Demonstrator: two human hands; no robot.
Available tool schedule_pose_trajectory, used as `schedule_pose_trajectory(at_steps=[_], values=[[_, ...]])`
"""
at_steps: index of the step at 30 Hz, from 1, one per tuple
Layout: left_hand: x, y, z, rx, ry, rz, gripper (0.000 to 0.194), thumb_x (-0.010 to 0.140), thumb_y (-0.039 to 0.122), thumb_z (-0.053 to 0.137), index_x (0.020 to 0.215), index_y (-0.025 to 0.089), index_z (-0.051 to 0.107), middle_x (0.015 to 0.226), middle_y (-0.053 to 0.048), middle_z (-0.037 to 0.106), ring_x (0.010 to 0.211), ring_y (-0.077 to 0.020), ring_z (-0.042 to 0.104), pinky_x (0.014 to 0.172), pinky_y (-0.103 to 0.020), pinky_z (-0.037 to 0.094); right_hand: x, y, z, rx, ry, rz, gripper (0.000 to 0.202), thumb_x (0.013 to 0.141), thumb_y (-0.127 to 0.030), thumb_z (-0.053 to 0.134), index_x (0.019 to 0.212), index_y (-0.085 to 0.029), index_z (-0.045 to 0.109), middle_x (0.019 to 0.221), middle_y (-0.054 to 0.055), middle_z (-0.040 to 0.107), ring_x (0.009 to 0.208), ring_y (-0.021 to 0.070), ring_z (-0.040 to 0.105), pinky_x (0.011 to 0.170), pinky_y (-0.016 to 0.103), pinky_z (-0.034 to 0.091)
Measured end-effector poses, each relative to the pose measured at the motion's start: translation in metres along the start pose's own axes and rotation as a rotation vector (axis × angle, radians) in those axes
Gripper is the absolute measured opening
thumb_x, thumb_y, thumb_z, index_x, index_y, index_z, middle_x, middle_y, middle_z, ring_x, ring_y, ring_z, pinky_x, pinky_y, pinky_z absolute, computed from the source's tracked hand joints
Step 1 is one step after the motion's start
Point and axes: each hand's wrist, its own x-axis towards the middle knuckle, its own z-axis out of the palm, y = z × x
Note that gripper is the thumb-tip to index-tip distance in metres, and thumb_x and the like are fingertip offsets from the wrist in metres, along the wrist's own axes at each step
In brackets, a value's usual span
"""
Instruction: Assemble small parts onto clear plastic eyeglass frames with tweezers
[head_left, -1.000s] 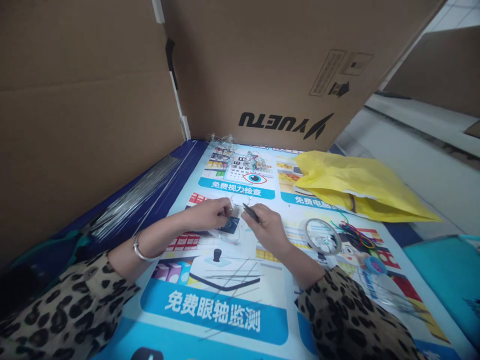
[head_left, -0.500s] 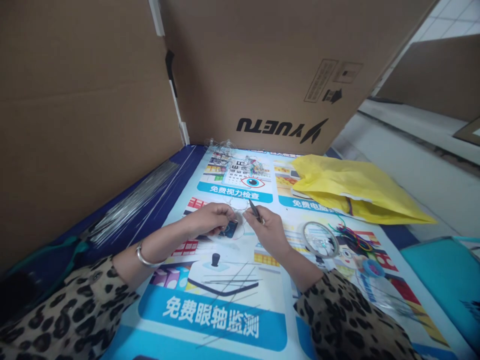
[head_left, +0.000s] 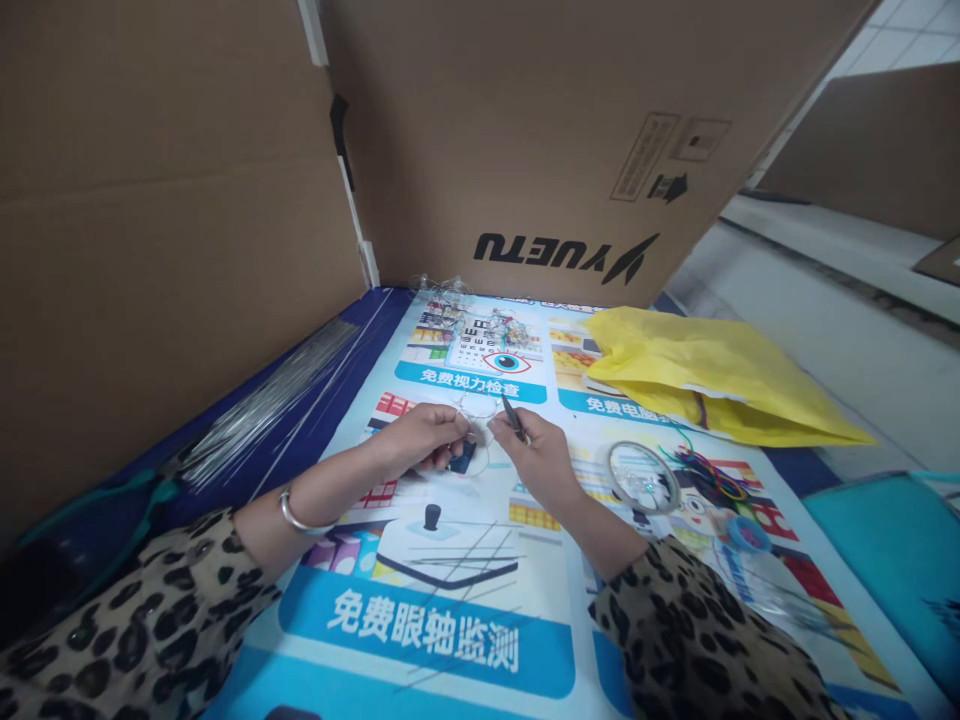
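Observation:
Both hands are close together over the middle of the printed sheet. My left hand (head_left: 427,438) is closed, with thumb and forefinger pinching a thin wire (head_left: 487,463) bent into curves and loops. My right hand (head_left: 541,458) is wrapped round a slim dark tool (head_left: 511,414) with a pointed tip that slants up and left; its kind cannot be made out. The right thumb and finger also meet at the wire's right side. The wire is so fine that its full outline is unclear.
A bundle of straight wires (head_left: 277,400) lies left, tangled wire pieces (head_left: 502,330) lie ahead. To the right are a tape-like ring (head_left: 643,478), coloured cords (head_left: 716,472), a yellow bag (head_left: 720,370) and a teal pouch (head_left: 885,560). Cardboard walls (head_left: 510,150) stand left and behind. Loose wires (head_left: 465,560) lie in front.
Both hands stay almost in place, with a slight shift of the fingers on the wire. The dark tool is still in my right hand, and the camera view has moved slightly.

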Motion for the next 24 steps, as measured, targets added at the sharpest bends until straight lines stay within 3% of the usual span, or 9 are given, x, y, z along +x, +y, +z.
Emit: schedule_pose_trajectory(at_steps=[10, 14, 17, 20, 24], values=[[0.0018, -0.0053, -0.0034, -0.016, -0.062, 0.036, 0.025, 0.072, 0.039, 0.054, 0.076, 0.015, 0.055, 0.06, 0.003, 0.051, 0.041, -0.0036, 0.043, 0.035, -0.015, 0.025, 0.0009, -0.0013, 0.0001, 0.059, 0.009, 0.041, 0.022, 0.077, -0.037, 0.052, 0.073, -0.016, 0.058, 0.065, -0.001, 0.055, 0.06, 0.0102, 0.046, 0.059, 0.022, 0.039], [0.002, -0.005, -0.0016, -0.017, -0.023, 0.08, 0.026, 0.072, 0.04, 0.054, 0.07, 0.015, 0.05, 0.057, 0.004, 0.048, 0.039, -0.0031, 0.039, 0.035, -0.015, 0.025, 0.0008, 0.0008, 0.0004, -0.026, 0.026, -0.002, 0.023, 0.08, -0.038, 0.049, 0.078, -0.017, 0.059, 0.07, 0.0, 0.058, 0.063, 0.0114, 0.048, 0.06, 0.023, 0.04], [0.0048, -0.0071, -0.0004, -0.025, 0.065, 0.136, 0.028, 0.074, 0.042, 0.052, 0.065, 0.015, 0.047, 0.051, 0.005, 0.044, 0.037, -0.003, 0.035, 0.035, -0.016, 0.026, 0.0013, 0.0041, -0.0015, -0.237, 0.093, -0.169, 0.023, 0.083, -0.035, 0.045, 0.086, -0.017, 0.059, 0.079, 0.004, 0.059, 0.073, 0.0139, 0.05, 0.068, 0.026, 0.04], [0.0072, -0.0092, 0.0, -0.037, 0.143, 0.177, 0.024, 0.074, 0.039, 0.05, 0.067, 0.016, 0.046, 0.046, 0.007, 0.041, 0.036, -0.0039, 0.033, 0.035, -0.016, 0.025, 0.0013, 0.006, -0.0042, -0.564, 0.071, -0.361, 0.017, 0.081, -0.026, 0.047, 0.088, -0.017, 0.06, 0.082, 0.006, 0.059, 0.081, 0.0172, 0.048, 0.075, 0.029, 0.035], [0.0071, -0.0105, 0.001, 0.007, 0.196, 0.219, 0.019, 0.075, 0.034, 0.048, 0.067, 0.017, 0.046, 0.046, 0.007, 0.043, 0.036, -0.0047, 0.035, 0.035, -0.016, 0.027, 0.0007, 0.0058, -0.0054, -0.938, -0.018, -0.412, 0.011, 0.077, -0.02, 0.052, 0.083, -0.018, 0.061, 0.074, 0.005, 0.058, 0.078, 0.0186, 0.045, 0.071, 0.03, 0.029]])
